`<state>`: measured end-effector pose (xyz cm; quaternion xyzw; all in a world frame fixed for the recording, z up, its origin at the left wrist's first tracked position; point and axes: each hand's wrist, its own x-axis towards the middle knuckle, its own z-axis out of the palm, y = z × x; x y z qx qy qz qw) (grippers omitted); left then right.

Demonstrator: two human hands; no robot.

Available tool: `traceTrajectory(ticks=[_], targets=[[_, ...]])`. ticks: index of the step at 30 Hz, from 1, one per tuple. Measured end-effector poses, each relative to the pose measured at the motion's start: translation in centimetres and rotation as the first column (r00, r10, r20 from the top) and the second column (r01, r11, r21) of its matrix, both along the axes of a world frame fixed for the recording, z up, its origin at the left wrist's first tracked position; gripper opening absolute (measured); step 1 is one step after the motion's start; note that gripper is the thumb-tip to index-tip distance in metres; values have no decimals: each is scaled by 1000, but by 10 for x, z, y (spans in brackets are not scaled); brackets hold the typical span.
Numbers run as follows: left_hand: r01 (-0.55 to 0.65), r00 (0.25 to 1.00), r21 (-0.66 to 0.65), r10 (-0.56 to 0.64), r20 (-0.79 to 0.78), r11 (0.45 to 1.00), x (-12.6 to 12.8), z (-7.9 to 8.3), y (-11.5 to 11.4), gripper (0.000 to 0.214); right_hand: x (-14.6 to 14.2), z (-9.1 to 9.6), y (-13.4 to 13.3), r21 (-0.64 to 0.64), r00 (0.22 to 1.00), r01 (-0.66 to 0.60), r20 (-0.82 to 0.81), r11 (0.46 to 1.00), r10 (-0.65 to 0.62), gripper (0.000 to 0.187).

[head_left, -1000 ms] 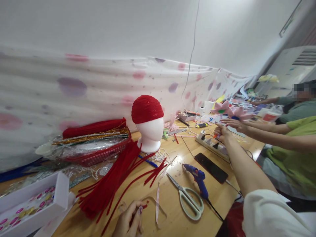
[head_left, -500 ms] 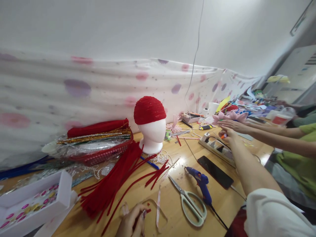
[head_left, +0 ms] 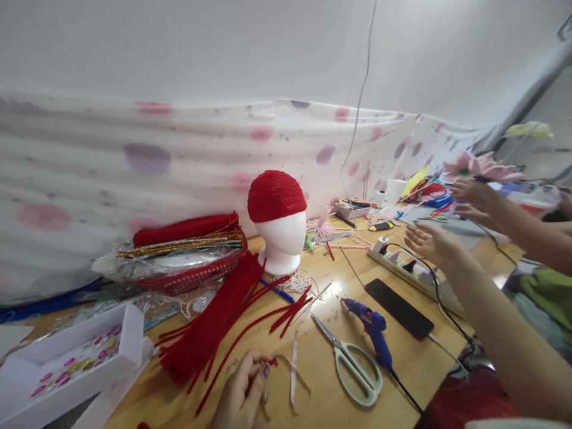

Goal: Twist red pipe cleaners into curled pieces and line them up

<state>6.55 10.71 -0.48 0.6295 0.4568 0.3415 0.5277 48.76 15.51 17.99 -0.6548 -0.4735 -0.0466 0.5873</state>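
My left hand (head_left: 243, 390) is closed at the bottom of the view, with a short red piece of pipe cleaner (head_left: 273, 361) pinched at its fingertips. A looped tape measure (head_left: 294, 372) lies just right of it. My right hand (head_left: 433, 243) is held over the power strip (head_left: 395, 265), fingers apart and nothing in it. A bundle of red pipe cleaners (head_left: 208, 336) spreads beyond my left hand. Behind that stands a white foam head (head_left: 282, 241) whose upper part is covered by a red cap (head_left: 277, 196).
Scissors (head_left: 353, 366), a blue glue gun (head_left: 373, 328) and a phone (head_left: 399, 308) lie right of centre. A white box (head_left: 131, 339) of gems and a red basket (head_left: 192, 275) stand left. A co-worker's hands (head_left: 476, 196) are near a pink flower (head_left: 485, 167).
My right hand has drawn away from the co-worker's hands and opened; an orange bit at its fingers is gone. The co-worker's hands and pink flower moved right. My left hand stays low, still pinching.
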Motion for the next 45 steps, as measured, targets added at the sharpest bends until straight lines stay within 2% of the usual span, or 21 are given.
traceTrajectory(ticks=[3,4,6,8,9,10,12,15,17,19,21,23,25,27,29,32,35,38,41,43,45], targets=[[-3,998,-84,8,59,996,-2,13,5,49,-79,-20,-59,-91,983,-167,-90,982,159,39],[3,996,-125,8,88,992,-2,19,5,49,-112,-31,-80,-111,959,-277,-89,954,269,39],[46,990,-176,-21,140,983,-3,31,5,50,-178,-56,-110,-219,908,-417,-66,882,413,25],[79,984,-183,-47,174,980,-5,44,4,47,-233,-83,-123,-262,830,-554,-241,790,503,22],[80,981,-174,-47,189,981,-6,50,3,44,-254,-94,-122,-268,780,-610,-370,746,505,28],[95,978,-157,-63,198,983,-7,55,2,41,-271,-105,-119,-265,725,-655,-484,708,490,35],[112,976,-135,-84,200,985,-11,62,-2,36,-291,-119,-109,-217,633,-705,-622,675,461,43],[135,983,-80,-123,139,988,-17,67,-9,32,-302,-125,-97,-161,545,-762,-684,628,486,48],[166,981,-71,-158,109,984,-22,68,-12,31,-303,-125,-94,-160,537,-772,-681,615,498,47],[225,968,-145,-203,148,964,-26,69,-12,31,-304,-126,-93,-174,554,-769,-662,615,505,44],[300,941,-274,-236,243,914,-30,68,-9,34,-305,-129,-92,-191,565,-769,-650,611,508,43],[355,916,-374,-238,324,857,-34,67,-5,39,-305,-133,-89,-196,550,-780,-668,594,502,44],[373,909,-415,-236,345,830,-39,66,-1,42,-305,-135,-86,-195,527,-791,-698,580,485,44],[365,918,-414,-249,308,834,-43,65,2,42,-305,-137,-83,-192,517,-792,-716,580,469,45],[335,937,-378,-263,231,863,-46,64,2,37,-306,-137,-81,-199,532,-778,-714,596,456,46],[267,964,-209,-260,57,941,-48,67,0,25,-306,-135,-81,-207,548,-764,-708,611,445,48],[212,970,-19,-213,-115,977,-48,71,-2,23,-305,-132,-83,-211,520,-800,-712,562,472,48],[206,966,47,-196,-167,977,-49,76,-3,23,-303,-130,-87,-249,520,-833,-658,494,545,44],[201,974,8,-199,-106,980,-49,78,-2,25,-300,-130,-90,-305,540,-840,-552,449,636,36],[200,978,-100,-204,-30,975,-50,78,1,28,-297,-129,-91,-325,542,-840,-469,434,697,33],[224,974,-242,-219,50,944,-50,80,4,30,-295,-127,-91,-327,536,-842,-402,430,743,33]])
